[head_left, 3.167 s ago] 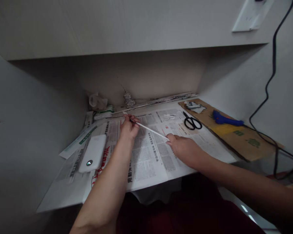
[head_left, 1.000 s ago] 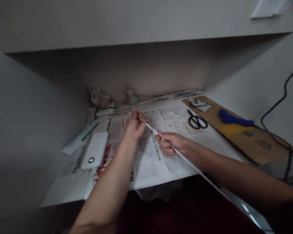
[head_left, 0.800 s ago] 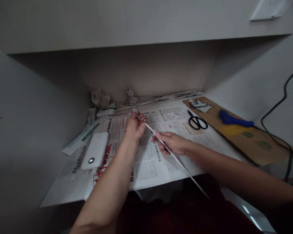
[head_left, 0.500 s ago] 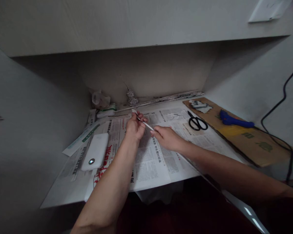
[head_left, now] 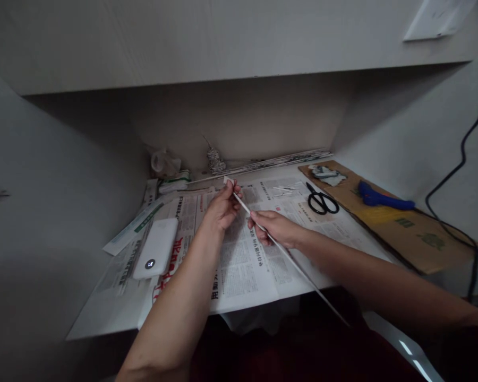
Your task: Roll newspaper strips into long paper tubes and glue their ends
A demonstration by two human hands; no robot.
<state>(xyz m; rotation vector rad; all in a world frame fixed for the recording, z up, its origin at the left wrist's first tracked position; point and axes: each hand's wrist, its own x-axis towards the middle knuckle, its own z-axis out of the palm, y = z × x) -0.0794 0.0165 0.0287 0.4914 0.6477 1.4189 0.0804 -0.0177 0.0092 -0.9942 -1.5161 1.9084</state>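
Note:
A long, thin, pale stick, like a rolled paper tube (head_left: 290, 258), runs slantwise between my hands and past the table's front edge. My left hand (head_left: 224, 202) pinches its upper end, where a small flat whitish flap (head_left: 228, 181) sticks out above the thumb. Lower down, my right hand (head_left: 271, 227) has its thumb and fingers closed round the shaft. Beneath both hands lies printed newspaper (head_left: 239, 270) spread over the table. Short white pieces (head_left: 285, 190) and black-handled scissors (head_left: 322, 202) lie to the right of my hands.
A white power bank (head_left: 156, 246) rests at left. Along the back lie a bundle of long thin sticks (head_left: 287, 159), a twisted cone-shaped object (head_left: 215, 159) and a plastic bag (head_left: 165, 162). At right, a blue glue gun (head_left: 382, 196) lies on cardboard (head_left: 406, 239), near a black cable (head_left: 463, 154).
The upper end of the stick and my left fingers have shifted slightly right. My right hand has turned, so more of its fingers and of the stick's lower length shows.

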